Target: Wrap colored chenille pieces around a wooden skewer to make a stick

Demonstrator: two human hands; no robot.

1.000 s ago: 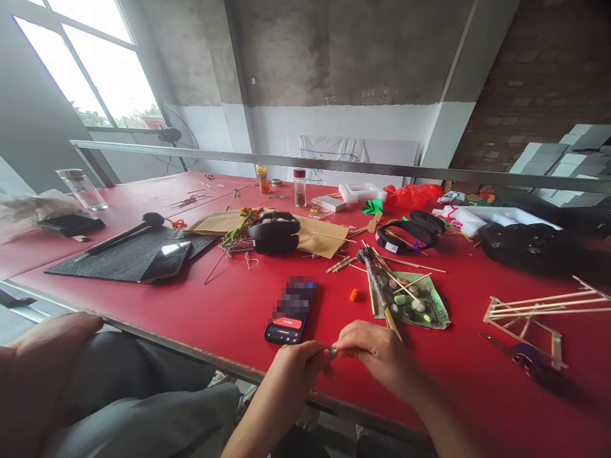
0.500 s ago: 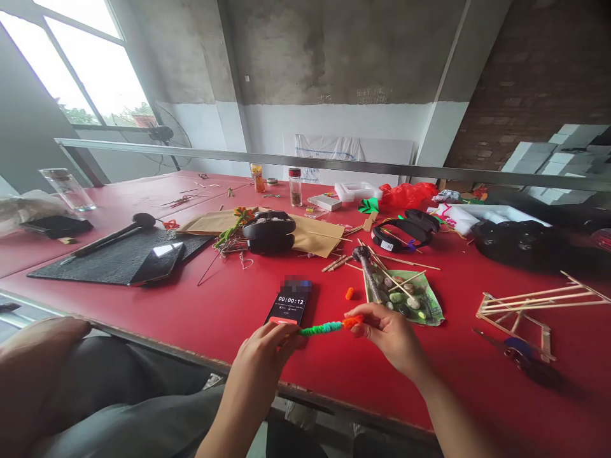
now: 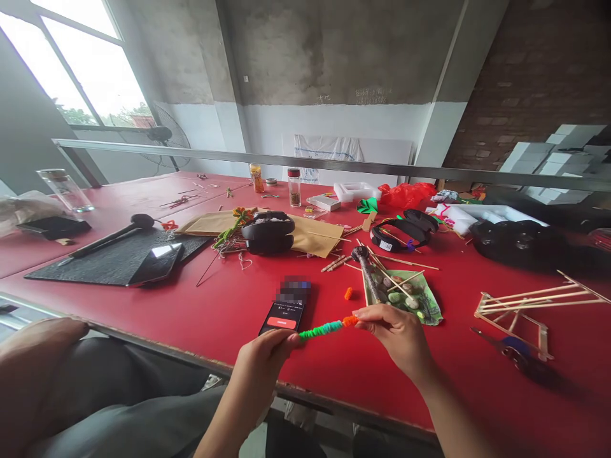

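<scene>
A thin rod of coiled, fuzzy pipe cleaner (image 3: 327, 328), green, turquoise and orange along its length, is held level above the red table (image 3: 329, 375). Thumb and fingers of my left hand (image 3: 267, 353) pinch its green end. At the orange end, my right hand (image 3: 394, 334) closes its thumb and fingertips on it. A small orange fuzzy coil (image 3: 349, 293) lies on the table just beyond. Behind my left hand is a phone (image 3: 286, 312) with a lit screen. A green tray (image 3: 432, 305) with stones and sticks sits beyond my right hand.
On the right are scissors (image 3: 515, 353) and a wooden stick frame (image 3: 520, 308). A black slab (image 3: 95, 264) with another phone (image 3: 160, 262) lies left. Brown paper (image 3: 317, 236), a black headset-like object (image 3: 267, 234) and a red-capped bottle (image 3: 294, 187) stand farther back. A person's leg (image 3: 42, 350) is at left.
My right fingers have shifted slightly right along the orange end, showing more of it. My left fingers have changed their pinch a little on the green end. The phone's timer digits no longer show.
</scene>
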